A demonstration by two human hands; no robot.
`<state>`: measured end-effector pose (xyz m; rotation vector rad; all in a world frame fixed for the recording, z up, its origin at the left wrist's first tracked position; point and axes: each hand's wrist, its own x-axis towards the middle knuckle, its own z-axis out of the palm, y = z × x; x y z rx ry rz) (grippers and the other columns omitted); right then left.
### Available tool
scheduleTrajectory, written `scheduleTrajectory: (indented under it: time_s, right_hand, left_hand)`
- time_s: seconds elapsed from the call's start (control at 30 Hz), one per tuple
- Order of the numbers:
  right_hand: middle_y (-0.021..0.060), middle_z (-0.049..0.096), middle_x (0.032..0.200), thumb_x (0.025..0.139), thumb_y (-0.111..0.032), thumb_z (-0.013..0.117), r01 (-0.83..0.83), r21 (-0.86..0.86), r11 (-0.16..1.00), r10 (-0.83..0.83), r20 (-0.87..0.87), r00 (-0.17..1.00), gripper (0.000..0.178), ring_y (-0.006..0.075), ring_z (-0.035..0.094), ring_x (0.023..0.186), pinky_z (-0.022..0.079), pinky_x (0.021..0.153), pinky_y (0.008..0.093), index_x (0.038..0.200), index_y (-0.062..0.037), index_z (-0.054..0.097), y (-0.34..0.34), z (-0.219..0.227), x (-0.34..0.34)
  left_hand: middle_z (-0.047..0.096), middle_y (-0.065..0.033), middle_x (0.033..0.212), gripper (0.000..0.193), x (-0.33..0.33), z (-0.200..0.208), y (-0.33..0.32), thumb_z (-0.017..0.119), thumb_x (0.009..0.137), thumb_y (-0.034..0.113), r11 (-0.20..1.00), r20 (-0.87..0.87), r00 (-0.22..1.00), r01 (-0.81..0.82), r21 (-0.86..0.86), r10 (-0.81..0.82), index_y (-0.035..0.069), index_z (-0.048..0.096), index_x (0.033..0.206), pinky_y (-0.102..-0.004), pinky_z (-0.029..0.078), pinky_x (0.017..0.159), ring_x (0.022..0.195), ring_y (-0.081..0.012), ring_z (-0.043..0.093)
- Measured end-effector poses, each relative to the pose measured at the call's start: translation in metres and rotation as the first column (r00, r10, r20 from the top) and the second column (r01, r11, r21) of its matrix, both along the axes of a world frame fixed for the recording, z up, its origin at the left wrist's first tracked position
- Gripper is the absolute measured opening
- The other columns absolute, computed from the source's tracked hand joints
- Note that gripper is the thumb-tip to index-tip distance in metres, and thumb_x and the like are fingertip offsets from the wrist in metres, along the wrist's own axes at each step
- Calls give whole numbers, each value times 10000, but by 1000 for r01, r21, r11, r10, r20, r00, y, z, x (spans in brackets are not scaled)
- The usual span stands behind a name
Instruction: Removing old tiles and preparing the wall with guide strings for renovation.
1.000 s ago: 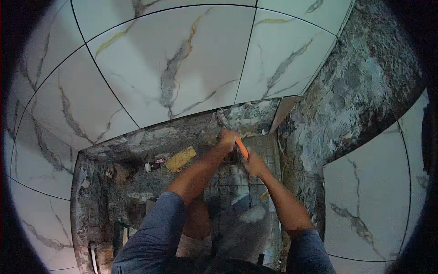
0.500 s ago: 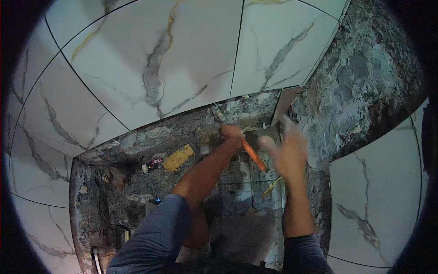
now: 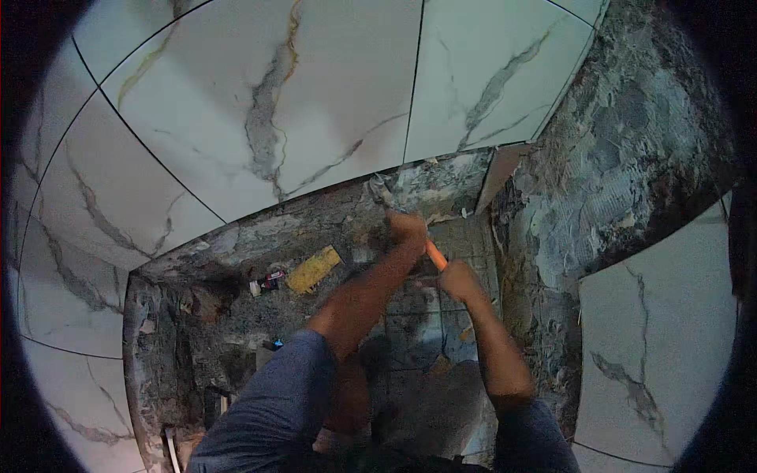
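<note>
My left hand (image 3: 408, 229) is closed around a long-handled tool with an orange handle (image 3: 436, 255). My right hand (image 3: 460, 281) is closed on the lower end of the same handle. Beyond my left hand, the tool's greyish far end (image 3: 380, 189) rests at or very close to the rough strip of bare wall (image 3: 315, 211) under the tiles. Its exact kind does not show clearly.
White marble-patterned tiles (image 3: 347, 87) cover the wall above. Rough mortar (image 3: 607, 165) lies bare at right. A yellow block (image 3: 313, 270) and a small pink-and-white item (image 3: 266, 283) lie left of my arm. A brown slab edge (image 3: 501, 169) stands in the far right corner.
My right hand, open and raised to the right of the handle before, has come down leftward and closed on its lower end. My left hand keeps its grip, shifted slightly right.
</note>
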<state>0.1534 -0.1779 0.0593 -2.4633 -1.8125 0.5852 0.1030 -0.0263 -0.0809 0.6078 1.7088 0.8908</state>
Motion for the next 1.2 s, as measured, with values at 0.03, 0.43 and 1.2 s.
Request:
scheduleTrajectory:
  time_s: [0.03, 0.43, 1.2]
  right_hand:
    - [218, 563, 1095, 636, -462, 754, -69, -153, 986, 54, -98, 994, 848, 341, 561, 990, 400, 880, 454, 1217, 57, 419, 20, -10, -23]
    - [220, 592, 1014, 720, -224, 696, 142, -167, 976, -138, 33, 990, 522, 366, 578, 926, 449, 813, 457, 1127, 7, 465, 2, -30, 34]
    - [183, 623, 844, 756, -265, 674, -229, -226, 947, 146, -330, 933, 388, 316, 621, 757, 487, 678, 394, 1001, 10, 552, -7, -125, 13]
  left_hand:
    - [531, -172, 1153, 556, -31, -21, 7, 631, 795, 159, 981, -45, 992, -110, 160, 119, -1, 376, 1262, -397, 461, 846, 974, -306, 574]
    - [529, -188, 910, 355, 23, 69, -40, 514, 849, 56, 981, 139, 980, 119, 151, -141, -38, 351, 1150, -374, 482, 653, 741, -291, 579]
    - [549, -98, 650, 243, -43, -2, -83, 533, 882, 188, 986, 124, 981, 158, -59, -150, -52, 494, 882, -347, 491, 527, 558, -224, 579]
